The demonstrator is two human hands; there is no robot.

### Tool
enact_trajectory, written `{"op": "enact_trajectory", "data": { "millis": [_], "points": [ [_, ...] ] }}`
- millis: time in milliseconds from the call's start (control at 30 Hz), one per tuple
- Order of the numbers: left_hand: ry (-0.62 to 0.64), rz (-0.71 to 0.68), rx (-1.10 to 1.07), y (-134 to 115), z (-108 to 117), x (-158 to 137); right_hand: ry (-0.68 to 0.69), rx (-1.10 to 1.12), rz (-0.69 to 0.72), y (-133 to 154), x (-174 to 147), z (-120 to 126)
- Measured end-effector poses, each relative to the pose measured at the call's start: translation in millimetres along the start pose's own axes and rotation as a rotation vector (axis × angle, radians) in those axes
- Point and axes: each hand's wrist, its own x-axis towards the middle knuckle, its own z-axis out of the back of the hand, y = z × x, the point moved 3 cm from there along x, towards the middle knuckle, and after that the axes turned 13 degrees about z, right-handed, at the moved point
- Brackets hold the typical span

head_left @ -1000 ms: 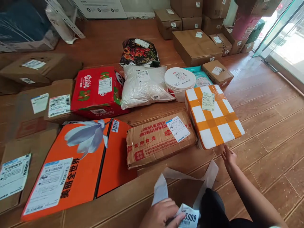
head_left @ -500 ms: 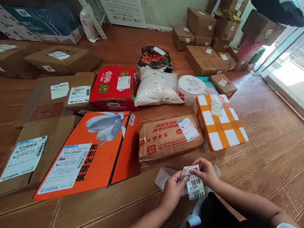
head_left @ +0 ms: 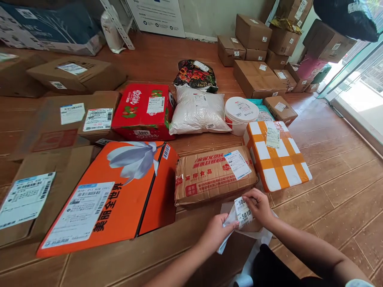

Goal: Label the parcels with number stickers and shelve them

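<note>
A strip of printed number labels (head_left: 243, 211) on pale backing paper is stretched between my two hands. My left hand (head_left: 220, 231) pinches the backing strip at its left side. With thumb and fingers together, my right hand (head_left: 259, 205) grips the upper right edge of the labels; "5010" can be read on one. The white backing trails down toward the floor by my dark-clothed leg. Just beyond my hands lies a brown carton with red print (head_left: 214, 175), a shipping label on its top. To its right sits a white box with orange tape (head_left: 278, 159).
An orange box with a flower (head_left: 125, 207) lies left. Behind stand a red box (head_left: 140, 111), a white sack (head_left: 199, 109), a white tub (head_left: 241, 113) and a small brown box (head_left: 281, 109). Cartons (head_left: 254, 77) are stacked far right, near a glass door (head_left: 356, 83).
The labels have shifted up and been turned at a slant, with "5011" no longer showing. My right hand has moved up slightly and my left hand grips lower on the backing.
</note>
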Motion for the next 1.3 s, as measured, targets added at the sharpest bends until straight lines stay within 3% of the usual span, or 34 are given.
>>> {"op": "enact_trajectory", "data": {
  "millis": [100,167,233,300,433,600,733,833,967,1067,1167,1233,1300],
  "points": [
    [-0.075,-0.016,0.512,-10.3,19.9,-7.9,-0.109,-0.094,0.118,-18.3,13.5,7.3],
    [-0.118,-0.028,0.786,-13.4,34.4,-14.1,-0.092,-0.106,0.209,-30.4,16.9,14.5],
    [-0.124,-0.025,0.936,-10.6,47.8,-19.9,-0.054,-0.093,0.255,-41.8,17.2,28.3],
    [-0.104,-0.016,0.98,-1.6,58.6,-24.6,-0.067,-0.086,0.213,-54.7,17.7,49.3],
    [-0.039,-0.042,0.924,27.6,67.3,-28.7,0.002,-0.009,0.014,-87.1,28.8,80.7],
    [0.014,-0.2,0.829,52.0,52.1,-28.3,0.03,-0.011,-0.037,-122.8,58.2,65.0],
    [0.011,-0.377,0.829,46.3,41.2,-34.4,0.023,-0.022,-0.049,-138.2,66.9,42.3],
    [-0.06,-0.489,0.767,32.6,49.0,-46.9,0.009,-0.013,-0.07,-144.3,60.3,40.5],
    [-0.151,-0.473,0.739,24.6,67.7,-70.0,-0.087,0.019,-0.205,-150.3,51.5,43.3],
    [-0.16,-0.393,0.698,32.1,75.9,-92.2,-0.143,0.032,-0.29,-147.3,53.3,41.1],
    [-0.141,-0.337,0.598,46.5,79.0,-120.0,-0.024,0.067,-0.351,-130.5,56.0,37.5],
    [-0.13,-0.329,0.51,57.6,81.1,-138.9,-0.005,-0.014,-0.381,-106.1,53.0,39.4],
    [-0.133,-0.322,0.392,68.7,85.4,-153.5,-0.081,-0.145,-0.309,-64.5,46.2,40.5]
  ]
}}
